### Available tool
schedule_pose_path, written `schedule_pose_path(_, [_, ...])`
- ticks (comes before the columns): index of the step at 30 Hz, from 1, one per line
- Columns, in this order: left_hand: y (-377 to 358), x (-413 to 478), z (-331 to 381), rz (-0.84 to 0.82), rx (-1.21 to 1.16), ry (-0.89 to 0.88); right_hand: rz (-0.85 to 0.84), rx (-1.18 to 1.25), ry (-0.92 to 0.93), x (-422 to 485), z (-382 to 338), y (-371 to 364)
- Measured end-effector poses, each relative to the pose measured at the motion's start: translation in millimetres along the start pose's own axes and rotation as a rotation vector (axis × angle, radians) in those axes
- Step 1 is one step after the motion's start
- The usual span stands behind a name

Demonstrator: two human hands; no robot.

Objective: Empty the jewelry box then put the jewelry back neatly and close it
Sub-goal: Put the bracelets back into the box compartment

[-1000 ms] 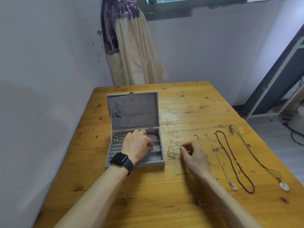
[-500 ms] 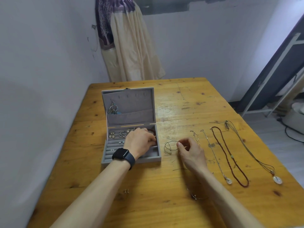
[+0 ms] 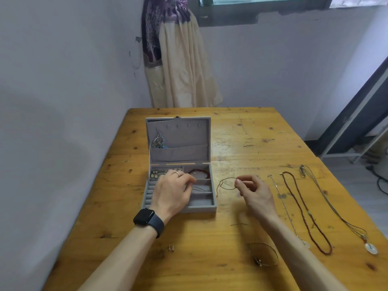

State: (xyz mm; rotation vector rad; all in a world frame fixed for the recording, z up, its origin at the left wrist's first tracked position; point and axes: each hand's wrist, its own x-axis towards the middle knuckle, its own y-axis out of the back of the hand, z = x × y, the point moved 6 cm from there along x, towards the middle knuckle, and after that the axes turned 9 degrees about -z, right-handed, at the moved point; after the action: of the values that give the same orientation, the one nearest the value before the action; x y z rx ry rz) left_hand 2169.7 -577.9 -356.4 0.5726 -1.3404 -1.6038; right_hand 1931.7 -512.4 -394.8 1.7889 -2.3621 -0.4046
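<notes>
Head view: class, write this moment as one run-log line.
jewelry box: open, holds pieces | left hand: fingers in box, grip unclear | right hand: pinches cord loop beside box

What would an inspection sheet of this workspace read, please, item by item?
Surface: wooden table, scuffed and knotty.
Job's things: jewelry box open, lid upright; earrings and a red bracelet inside; pendant in the lid pocket. Silver chain, red bead necklace and cord necklace laid side by side at right; a bangle and stud earrings near the front edge.
Clutter: nothing seen.
Hands: left hand reaches into the box, grip unclear; right hand pinches a thin wire hoop beside the box.
Cables: dark cable on the floor, far right.
Surroundings: curtain, window, white walls, metal frame at right.
</notes>
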Motion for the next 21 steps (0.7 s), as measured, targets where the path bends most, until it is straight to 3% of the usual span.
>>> schedule_pose_path(7, [-14, -23, -13, 0.118, 0.127, -0.039, -0.038, 0.034, 0.034, 30, -39, -38])
schedule_pose_path(13, [-17, -26, -14, 0.139, 0.086, -0.055, -0.055, -0.004, 0.051, 56, -59, -79])
schedule_pose_path(21, [-18, -27, -17, 0.142, 0.068, -0.053, -0.03, -0.557, -0.065, 66, -49, -94])
